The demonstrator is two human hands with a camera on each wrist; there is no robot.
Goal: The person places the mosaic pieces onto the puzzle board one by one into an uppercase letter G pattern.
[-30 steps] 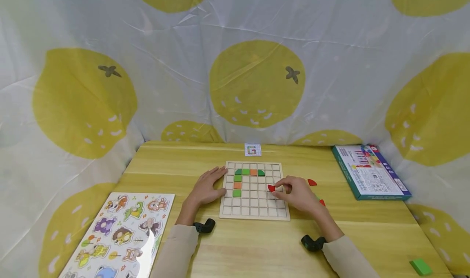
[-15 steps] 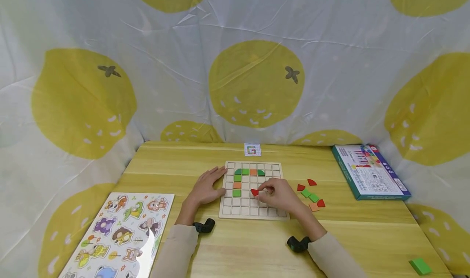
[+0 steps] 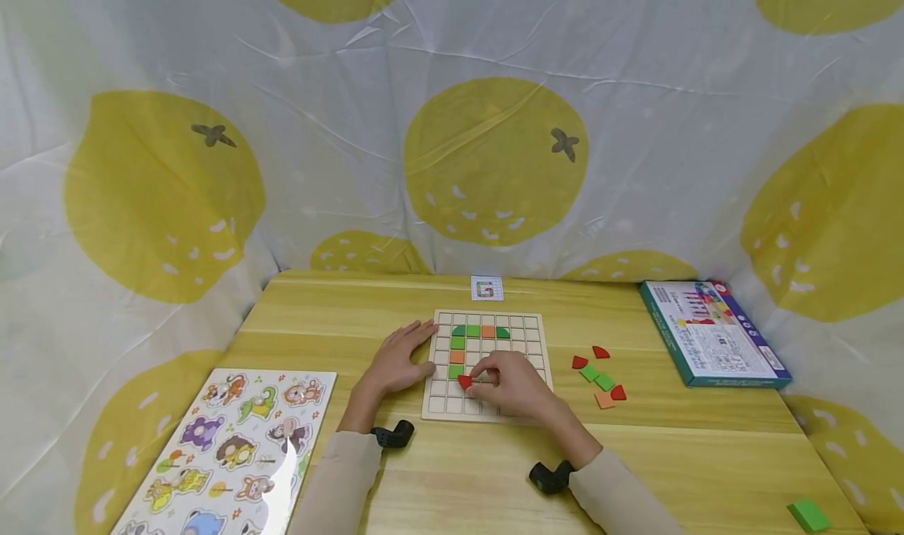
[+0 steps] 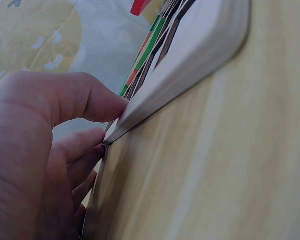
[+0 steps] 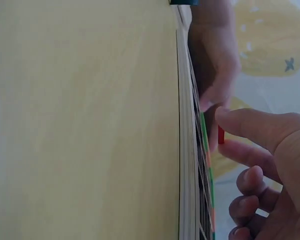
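My right hand (image 3: 514, 382) pinches a red quarter-round tile (image 3: 464, 381) between thumb and fingertips, over the gridded wooden board (image 3: 435, 404). The tile overlaps a cell just below and right of the lowest green square tile (image 3: 455, 371). Seen edge-on in the right wrist view, the red tile (image 5: 221, 135) stands just off the board's face. Along the board's left edge rests my left hand (image 3: 395, 362), its fingers extended; the left wrist view has its thumb (image 4: 107, 102) against the rim. Green and orange tiles form a top row and a left column on the grid.
Several loose red, green and orange tiles (image 3: 603, 380) lie right of the board. A small pattern card (image 3: 486, 289) sits behind it. An animal puzzle board (image 3: 240, 441) is at left, a flat box (image 3: 713, 335) at back right, a green block (image 3: 809, 514) at front right.
My right hand has carried the red tile leftward and a little nearer across the board, uncovering the loose tiles at right. The left hand stays at the board's edge.
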